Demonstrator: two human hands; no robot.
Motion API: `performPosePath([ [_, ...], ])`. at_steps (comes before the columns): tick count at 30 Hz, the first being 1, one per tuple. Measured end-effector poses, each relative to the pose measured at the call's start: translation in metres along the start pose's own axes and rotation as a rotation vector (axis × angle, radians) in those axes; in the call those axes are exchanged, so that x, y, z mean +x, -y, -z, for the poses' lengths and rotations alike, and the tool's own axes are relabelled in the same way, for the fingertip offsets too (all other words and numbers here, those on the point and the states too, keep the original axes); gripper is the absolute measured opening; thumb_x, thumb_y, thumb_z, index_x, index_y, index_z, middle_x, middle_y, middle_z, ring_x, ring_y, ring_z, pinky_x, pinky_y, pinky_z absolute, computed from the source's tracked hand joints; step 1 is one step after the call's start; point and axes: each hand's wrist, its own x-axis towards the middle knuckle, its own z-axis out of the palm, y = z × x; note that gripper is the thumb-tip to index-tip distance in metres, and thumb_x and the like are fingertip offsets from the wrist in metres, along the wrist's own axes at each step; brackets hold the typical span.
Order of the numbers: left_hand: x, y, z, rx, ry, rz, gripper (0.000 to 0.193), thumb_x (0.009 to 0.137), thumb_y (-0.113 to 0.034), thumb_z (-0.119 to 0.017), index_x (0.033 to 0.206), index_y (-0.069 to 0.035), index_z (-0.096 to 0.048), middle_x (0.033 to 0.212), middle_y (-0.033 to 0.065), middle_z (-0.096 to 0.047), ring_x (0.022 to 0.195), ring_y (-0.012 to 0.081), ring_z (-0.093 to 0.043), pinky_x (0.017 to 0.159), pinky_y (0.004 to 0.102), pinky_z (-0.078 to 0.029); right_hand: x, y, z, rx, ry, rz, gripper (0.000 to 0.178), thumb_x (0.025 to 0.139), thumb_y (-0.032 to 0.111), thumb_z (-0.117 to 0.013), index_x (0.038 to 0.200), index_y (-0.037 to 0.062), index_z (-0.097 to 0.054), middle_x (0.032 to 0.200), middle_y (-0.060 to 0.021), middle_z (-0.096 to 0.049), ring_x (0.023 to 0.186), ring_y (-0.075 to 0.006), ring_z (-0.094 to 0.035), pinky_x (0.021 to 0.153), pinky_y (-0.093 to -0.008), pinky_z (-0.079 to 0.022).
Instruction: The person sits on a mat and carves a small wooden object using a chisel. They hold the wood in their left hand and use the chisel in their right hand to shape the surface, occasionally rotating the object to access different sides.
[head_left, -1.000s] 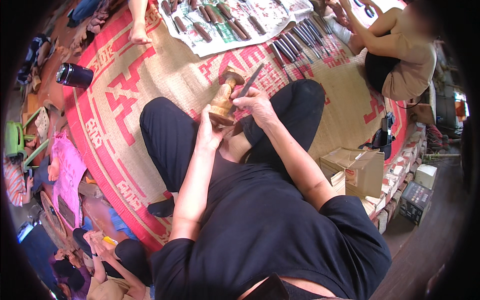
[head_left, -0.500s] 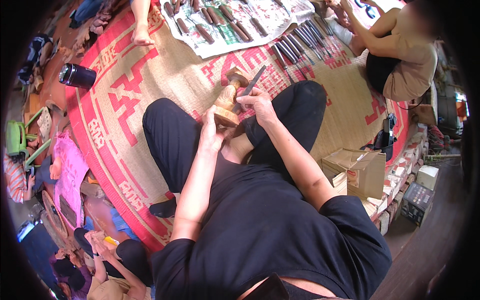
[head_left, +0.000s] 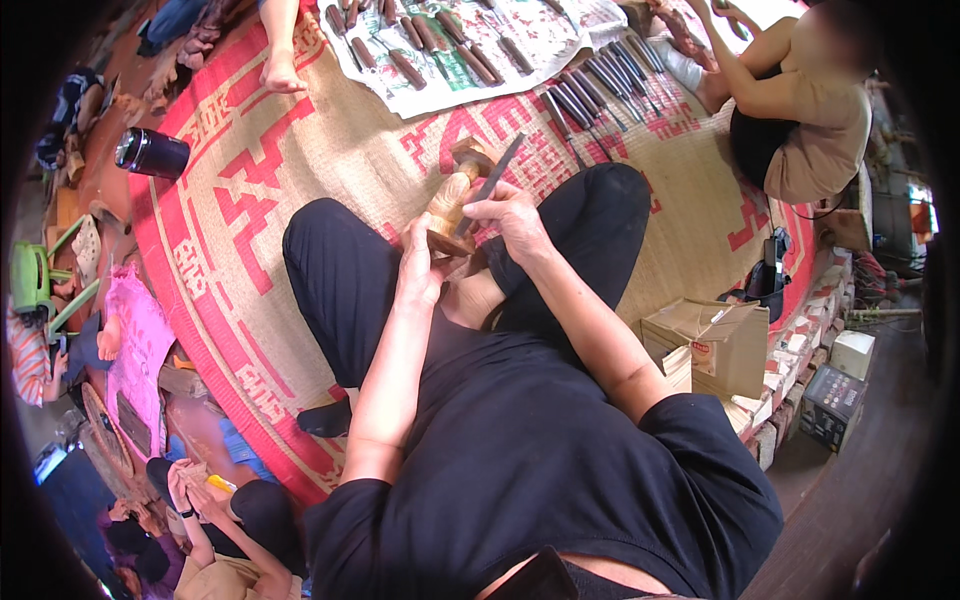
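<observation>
My left hand (head_left: 420, 265) is closed round the lower end of a carved wooden figure (head_left: 449, 198), light brown, with a flat angular block at each end. It stands tilted above my crossed legs. In my right hand (head_left: 514, 222) is a long, flat, dark metal tool (head_left: 507, 158), pinched between thumb and fingers. Its upper end points up and away to the right, while the lower end lies against the figure's right side near the base. I cannot tell whether it is a file or a blade.
A red and tan woven mat (head_left: 330, 150) lies under me. Ahead, wooden-handled tools (head_left: 425, 32) lie on a white cloth (head_left: 430, 98), with dark chisels (head_left: 600, 85) beside it. A cardboard box (head_left: 735, 350) stands right, a black flask (head_left: 152, 153) left. Other people sit around.
My right hand has shifted slightly left and down along the figure. The tool has turned steeper, and its lower end now reaches nearer the figure's base. My left hand keeps its hold.
</observation>
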Motion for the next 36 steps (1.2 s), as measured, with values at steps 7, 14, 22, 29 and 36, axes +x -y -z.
performPosePath([
  [7, -0.003, -0.001, -0.003, 0.065, -0.038, -0.048, 0.052, 0.087, -0.047, -0.056, 0.125, -0.018, -0.035, 0.119, 0.0137, -0.045, 0.098, 0.0291, -0.056, 0.069, 0.0415, -0.053, 0.012, -0.010, 0.013, -0.008, -0.042, 0.026, 0.011, 0.068, 0.001, -0.071, 0.072, 0.0032, -0.061, 0.059, 0.0004, -0.056, 0.051, -0.0075, -0.048, 0.051, -0.0225, -0.035],
  [14, -0.009, -0.003, -0.009, 0.101, -0.054, -0.050, 0.052, 0.088, -0.046, -0.056, 0.126, -0.017, -0.036, 0.120, 0.0132, -0.047, 0.102, 0.0274, -0.057, 0.072, 0.0418, -0.054, 0.010, -0.010, 0.008, -0.002, -0.040, 0.033, 0.013, 0.068, 0.001, -0.072, 0.071, 0.0041, -0.060, 0.060, -0.0003, -0.056, 0.052, -0.0072, -0.048, 0.049, -0.0212, -0.034],
  [22, -0.009, -0.003, -0.006, 0.084, -0.020, -0.067, 0.065, 0.084, -0.045, -0.062, 0.132, -0.017, -0.028, 0.121, 0.0149, -0.043, 0.098, 0.0282, -0.056, 0.067, 0.0378, -0.054, -0.005, 0.005, -0.007, -0.025, 0.017, -0.012, 0.015, 0.067, 0.000, -0.072, 0.070, 0.0047, -0.058, 0.061, 0.0006, -0.055, 0.052, -0.0067, -0.045, 0.050, -0.0214, -0.034],
  [29, -0.010, -0.005, -0.008, 0.108, -0.046, -0.076, 0.069, 0.084, -0.044, -0.063, 0.135, -0.017, -0.025, 0.119, 0.0159, -0.045, 0.094, 0.0273, -0.058, 0.064, 0.0359, -0.054, 0.001, 0.000, 0.002, -0.045, -0.032, 0.004, 0.014, 0.067, 0.001, -0.072, 0.070, 0.0050, -0.058, 0.061, 0.0002, -0.056, 0.055, -0.0068, -0.048, 0.050, -0.0216, -0.035],
  [36, -0.007, 0.000, -0.005, 0.122, -0.040, -0.096, 0.068, 0.084, -0.044, -0.062, 0.135, -0.018, -0.026, 0.118, 0.0146, -0.045, 0.094, 0.0271, -0.057, 0.064, 0.0357, -0.054, 0.012, -0.007, 0.009, -0.043, -0.069, 0.043, 0.015, 0.068, 0.001, -0.072, 0.070, 0.0048, -0.058, 0.058, 0.0012, -0.053, 0.048, -0.0069, -0.045, 0.048, -0.0209, -0.033],
])
